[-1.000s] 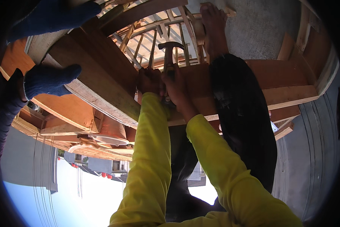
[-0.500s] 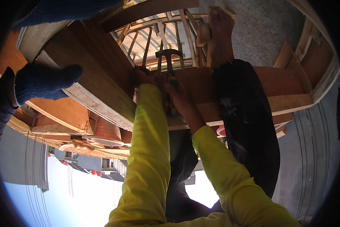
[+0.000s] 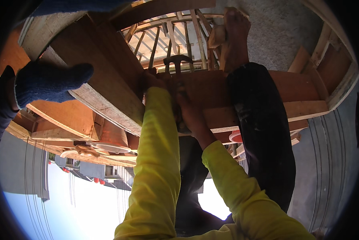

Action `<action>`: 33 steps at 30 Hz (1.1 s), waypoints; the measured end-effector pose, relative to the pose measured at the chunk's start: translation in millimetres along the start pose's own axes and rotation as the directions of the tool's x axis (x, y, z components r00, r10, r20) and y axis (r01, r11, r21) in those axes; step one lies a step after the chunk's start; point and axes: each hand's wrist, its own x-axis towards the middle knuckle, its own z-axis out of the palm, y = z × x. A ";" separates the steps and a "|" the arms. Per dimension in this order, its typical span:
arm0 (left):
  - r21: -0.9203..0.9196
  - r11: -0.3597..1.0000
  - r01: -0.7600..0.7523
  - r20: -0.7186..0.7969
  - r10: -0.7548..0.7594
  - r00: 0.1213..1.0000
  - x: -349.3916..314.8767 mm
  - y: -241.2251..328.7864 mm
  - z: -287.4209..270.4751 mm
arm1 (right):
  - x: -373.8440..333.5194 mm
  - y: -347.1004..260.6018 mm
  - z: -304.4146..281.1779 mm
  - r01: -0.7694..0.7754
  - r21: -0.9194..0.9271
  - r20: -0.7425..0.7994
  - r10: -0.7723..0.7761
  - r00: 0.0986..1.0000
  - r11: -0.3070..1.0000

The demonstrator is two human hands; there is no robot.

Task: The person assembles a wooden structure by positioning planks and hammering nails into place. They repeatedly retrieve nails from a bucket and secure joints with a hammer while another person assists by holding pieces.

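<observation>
A claw hammer [image 3: 178, 61] stands with its dark head up, beside the long brown board [image 3: 205, 86] in front of me. My right hand [image 3: 190, 112] is closed round the lower part of its handle, which lies mostly in shade. Just left of the hammer, my left hand [image 3: 152, 81] is at the corner where the board meets a thick timber beam [image 3: 97, 82]. Its fingers look bent and pressed together; shadow hides what is in them. Another person's hand in a blue knitted glove [image 3: 51, 82] rests over the beam's edge at the left.
My bare foot [image 3: 236, 38] is on a timber beside a small wood block [image 3: 216, 37]. Beyond the board is an open wooden framework [image 3: 155, 44] of slats. An orange bucket-like thing [image 3: 111, 136] hangs below left. Another blue-gloved part [image 3: 79, 7] shows at upper left.
The whole view has shifted slightly, and the beam and blue glove sit a little further right. The hammer stays upright in my right hand; my left hand remains at the corner.
</observation>
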 end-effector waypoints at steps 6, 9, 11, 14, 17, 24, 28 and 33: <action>0.139 0.990 0.018 0.021 -0.021 1.000 -24.6 66.8 8.4 | -5.5 -7.7 -7.6 -0.002 0.106 0.053 -0.004 0.999 0.994; -0.256 0.948 0.188 -0.099 -0.219 0.971 -10.7 30.1 1.9 | -8.3 -5.7 8.5 -0.007 0.142 -0.041 0.013 0.999 0.990; 0.466 0.856 -0.223 0.175 0.157 0.972 -20.2 64.4 -8.6 | -1.4 -2.0 9.9 0.041 0.234 -0.185 0.003 0.983 0.971; 0.489 0.846 -0.214 0.225 0.115 0.967 -29.1 95.5 -1.9 | 8.6 20.5 -4.1 0.137 -0.226 0.102 -0.116 0.988 0.964; -0.031 0.987 0.156 0.048 -0.155 0.987 -2.4 48.6 8.0 | -6.4 -10.6 4.1 0.055 -0.026 0.094 -0.053 0.994 0.998; 0.274 0.959 0.079 0.190 -0.134 0.973 -23.4 90.7 -4.0 | 10.4 43.4 2.9 0.388 -0.375 0.093 -0.382 0.919 0.842; 0.174 0.951 0.256 0.185 -0.287 0.940 -34.5 128.8 -8.4 | -0.2 11.6 13.7 0.178 0.014 -0.067 -0.177 0.982 0.984; 0.444 0.865 -0.234 0.157 0.182 0.971 -36.9 75.1 -19.6 | -4.7 17.2 14.3 0.174 -0.370 0.176 -0.115 0.978 0.912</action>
